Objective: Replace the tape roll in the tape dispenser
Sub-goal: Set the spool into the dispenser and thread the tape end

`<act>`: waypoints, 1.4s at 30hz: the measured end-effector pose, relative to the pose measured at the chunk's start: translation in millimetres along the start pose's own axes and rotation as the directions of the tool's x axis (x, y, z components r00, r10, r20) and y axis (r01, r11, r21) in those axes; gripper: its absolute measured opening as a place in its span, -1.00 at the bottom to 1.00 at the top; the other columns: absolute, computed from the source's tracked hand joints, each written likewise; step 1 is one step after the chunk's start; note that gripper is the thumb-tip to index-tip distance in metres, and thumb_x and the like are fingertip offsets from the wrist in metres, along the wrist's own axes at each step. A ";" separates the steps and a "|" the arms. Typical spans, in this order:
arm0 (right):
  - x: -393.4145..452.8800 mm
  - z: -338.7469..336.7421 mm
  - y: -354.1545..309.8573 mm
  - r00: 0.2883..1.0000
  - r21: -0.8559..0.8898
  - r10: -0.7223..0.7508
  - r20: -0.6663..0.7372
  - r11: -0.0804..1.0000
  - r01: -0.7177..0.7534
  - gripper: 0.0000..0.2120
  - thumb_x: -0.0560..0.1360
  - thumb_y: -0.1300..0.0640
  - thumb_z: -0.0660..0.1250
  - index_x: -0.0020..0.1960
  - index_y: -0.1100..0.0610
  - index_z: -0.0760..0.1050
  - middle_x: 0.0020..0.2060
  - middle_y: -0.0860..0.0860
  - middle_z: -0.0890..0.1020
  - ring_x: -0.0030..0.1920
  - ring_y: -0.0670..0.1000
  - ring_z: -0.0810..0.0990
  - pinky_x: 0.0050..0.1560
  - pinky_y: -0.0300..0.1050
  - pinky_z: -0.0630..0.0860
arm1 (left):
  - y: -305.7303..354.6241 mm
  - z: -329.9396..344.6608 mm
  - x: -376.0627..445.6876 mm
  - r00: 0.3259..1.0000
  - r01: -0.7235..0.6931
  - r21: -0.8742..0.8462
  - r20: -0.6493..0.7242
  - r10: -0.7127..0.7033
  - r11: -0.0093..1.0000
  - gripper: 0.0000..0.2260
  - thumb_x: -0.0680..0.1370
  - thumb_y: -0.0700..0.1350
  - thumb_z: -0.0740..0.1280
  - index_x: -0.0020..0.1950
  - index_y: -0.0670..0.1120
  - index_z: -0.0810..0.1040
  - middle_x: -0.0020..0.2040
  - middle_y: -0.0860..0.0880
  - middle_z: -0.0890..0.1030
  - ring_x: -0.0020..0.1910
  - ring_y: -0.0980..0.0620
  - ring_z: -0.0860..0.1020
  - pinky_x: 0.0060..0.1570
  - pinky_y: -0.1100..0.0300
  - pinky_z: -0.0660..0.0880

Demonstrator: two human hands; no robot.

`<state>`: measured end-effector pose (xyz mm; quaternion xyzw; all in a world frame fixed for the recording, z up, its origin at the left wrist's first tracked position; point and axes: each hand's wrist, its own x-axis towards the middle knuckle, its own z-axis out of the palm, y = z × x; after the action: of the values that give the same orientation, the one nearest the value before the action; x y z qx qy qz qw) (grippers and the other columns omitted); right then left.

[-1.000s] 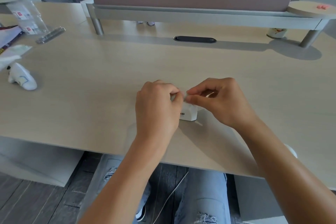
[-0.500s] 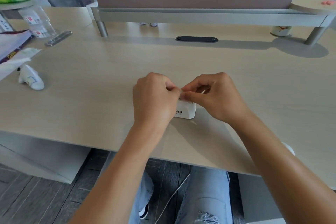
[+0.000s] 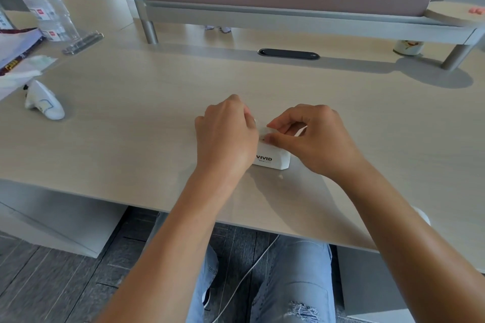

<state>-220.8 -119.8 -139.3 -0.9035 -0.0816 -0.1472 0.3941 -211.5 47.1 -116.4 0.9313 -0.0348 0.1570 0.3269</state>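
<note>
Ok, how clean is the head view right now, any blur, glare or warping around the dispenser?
Head view: even daylight; the tape dispenser is sharp enough to read its VIVID print, though the left hand and right hand hide its top; soft shadows fall toward the near desk edge; wide-angle bowing bends the shelf at the frame edges; no strong glare.

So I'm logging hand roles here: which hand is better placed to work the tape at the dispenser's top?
The right hand, probably. Its fingertips already pinch at the top of the white dispenser, while the left hand wraps its other end, seemingly steadying it on the desk.
</note>
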 end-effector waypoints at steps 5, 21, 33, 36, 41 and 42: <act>2.4 3.0 -19.2 1.000 -0.180 0.000 0.020 0.984 0.004 -0.85 0.45 0.01 0.57 -0.01 0.02 0.74 -0.15 -0.09 0.69 -0.15 -0.04 0.66 -0.03 -0.02 0.62 | -17.1 -2.6 2.2 0.999 0.035 -0.090 -0.005 -0.035 0.995 -0.85 0.64 -0.22 0.22 0.04 -0.17 0.59 0.03 -0.14 0.65 0.06 -0.19 0.57 0.06 -0.09 0.52; 16.3 27.4 -38.6 0.983 -0.110 0.180 -0.028 0.977 -0.182 -0.85 0.51 -0.11 0.50 -0.05 -0.04 0.73 -0.07 -0.08 0.73 0.02 -0.05 0.68 0.03 -0.13 0.58 | -70.9 -1.0 19.3 0.909 0.410 -0.680 0.254 -0.330 0.608 -0.79 0.65 -0.28 0.20 -0.13 -0.13 0.53 -0.10 -0.16 0.67 -0.22 -0.15 0.77 -0.09 -0.12 0.73; 30.3 47.6 -50.5 0.941 0.022 0.335 0.049 0.942 -0.336 -0.83 0.46 -0.06 0.56 -0.15 0.04 0.75 -0.24 -0.02 0.78 -0.14 0.11 0.71 -0.22 -0.08 0.60 | -81.5 -2.9 24.2 0.863 0.493 -0.764 0.366 -0.349 0.417 -0.86 0.68 -0.29 0.18 0.01 -0.25 0.52 -0.08 -0.23 0.63 -0.16 -0.24 0.77 -0.14 0.05 0.73; 33.1 48.2 -49.4 0.933 0.015 0.353 0.077 0.935 -0.355 -0.85 0.46 -0.02 0.58 -0.09 0.05 0.74 -0.27 -0.03 0.77 -0.25 -0.01 0.70 -0.21 -0.13 0.60 | -83.0 -2.1 24.2 0.854 0.508 -0.762 0.381 -0.355 0.403 -0.86 0.68 -0.30 0.18 0.02 -0.26 0.52 -0.07 -0.24 0.62 -0.15 -0.23 0.77 -0.16 0.07 0.73; 46.0 41.9 -53.9 0.886 -0.052 0.425 0.186 0.905 -0.423 -0.74 0.45 -0.02 0.60 0.07 0.06 0.71 -0.06 -0.05 0.75 -0.25 -0.19 0.62 -0.26 -0.34 0.48 | -87.9 -5.2 25.2 0.810 0.583 -0.712 0.477 -0.341 0.392 -0.84 0.67 -0.31 0.19 -0.06 -0.24 0.51 -0.08 -0.22 0.60 -0.10 -0.24 0.76 -0.12 0.00 0.73; 47.3 40.4 -54.7 0.877 -0.053 0.436 0.202 0.899 -0.435 -0.73 0.44 -0.03 0.61 0.07 0.06 0.72 -0.03 -0.03 0.76 -0.22 -0.15 0.63 -0.21 -0.30 0.50 | -88.9 -5.3 26.1 0.804 0.593 -0.701 0.488 -0.339 0.395 -0.84 0.67 -0.31 0.19 -0.08 -0.22 0.50 -0.09 -0.22 0.59 -0.12 -0.24 0.76 -0.12 -0.02 0.73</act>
<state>-182.4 -51.6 -112.1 -0.9102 0.0833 0.0406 0.4036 -173.3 121.1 -157.4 0.6446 0.1166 -0.1046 0.7483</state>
